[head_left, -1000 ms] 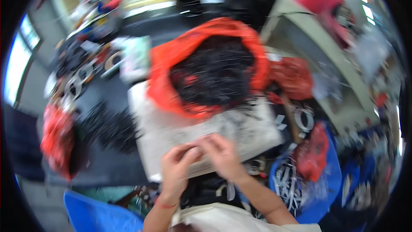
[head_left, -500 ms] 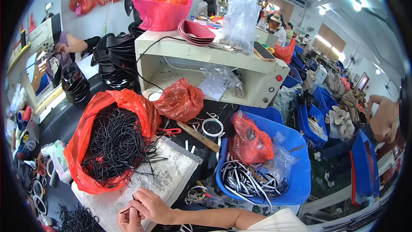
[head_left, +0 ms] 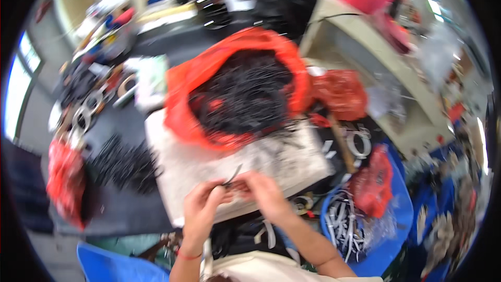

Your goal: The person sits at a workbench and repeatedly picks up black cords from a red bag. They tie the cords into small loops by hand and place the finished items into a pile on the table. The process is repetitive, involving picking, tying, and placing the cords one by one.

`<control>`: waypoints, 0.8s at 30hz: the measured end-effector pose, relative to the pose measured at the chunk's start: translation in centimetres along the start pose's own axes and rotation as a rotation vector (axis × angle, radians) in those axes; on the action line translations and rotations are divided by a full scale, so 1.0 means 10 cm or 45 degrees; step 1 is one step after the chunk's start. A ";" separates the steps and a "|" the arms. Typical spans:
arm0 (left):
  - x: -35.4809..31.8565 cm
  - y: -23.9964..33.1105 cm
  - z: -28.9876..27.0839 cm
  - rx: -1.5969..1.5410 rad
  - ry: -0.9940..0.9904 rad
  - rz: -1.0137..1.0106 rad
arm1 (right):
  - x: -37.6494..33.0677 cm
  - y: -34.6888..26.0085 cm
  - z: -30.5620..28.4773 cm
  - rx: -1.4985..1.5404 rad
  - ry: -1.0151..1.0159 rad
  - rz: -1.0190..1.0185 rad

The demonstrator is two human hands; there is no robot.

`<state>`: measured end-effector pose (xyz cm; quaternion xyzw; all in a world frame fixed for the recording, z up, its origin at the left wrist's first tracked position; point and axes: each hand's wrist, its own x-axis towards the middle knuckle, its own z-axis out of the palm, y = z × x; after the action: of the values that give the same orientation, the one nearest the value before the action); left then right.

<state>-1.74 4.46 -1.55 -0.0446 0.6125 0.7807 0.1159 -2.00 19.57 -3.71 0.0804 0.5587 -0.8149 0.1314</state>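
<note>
My left hand (head_left: 202,201) and my right hand (head_left: 261,190) meet over the near part of a worn white board (head_left: 297,159). Between their closed fingertips is a thin black strip (head_left: 236,172), one end poking up; blur hides its exact hold. Just beyond, a red plastic bag (head_left: 182,91) lies open on the board, full of thin black strips (head_left: 245,94), some spilling out over its right side. Left of the board, a loose heap of similar black strips (head_left: 120,164) rests on the black table.
A blue bin (head_left: 399,224) with white strips and a red bag (head_left: 371,183) stands at the right. A wooden-handled tool (head_left: 342,143) lies by a white ring (head_left: 359,143). Tape rolls (head_left: 82,118) crowd the left edge. A cream metal housing (head_left: 360,47) stands behind right.
My view has swung left and down, so the bag and bin appear further right. Both hands stay together at the strip, and my left forearm now shows. The picture is blurred.
</note>
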 end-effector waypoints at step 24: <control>-0.12 -0.10 -0.32 -0.177 -0.002 -0.069 | -0.01 0.01 0.23 -0.262 -0.073 0.018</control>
<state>-0.53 1.45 -3.02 -0.0685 0.5551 0.8180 0.1342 -1.85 17.39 -2.97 0.0469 0.6349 -0.7542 0.1606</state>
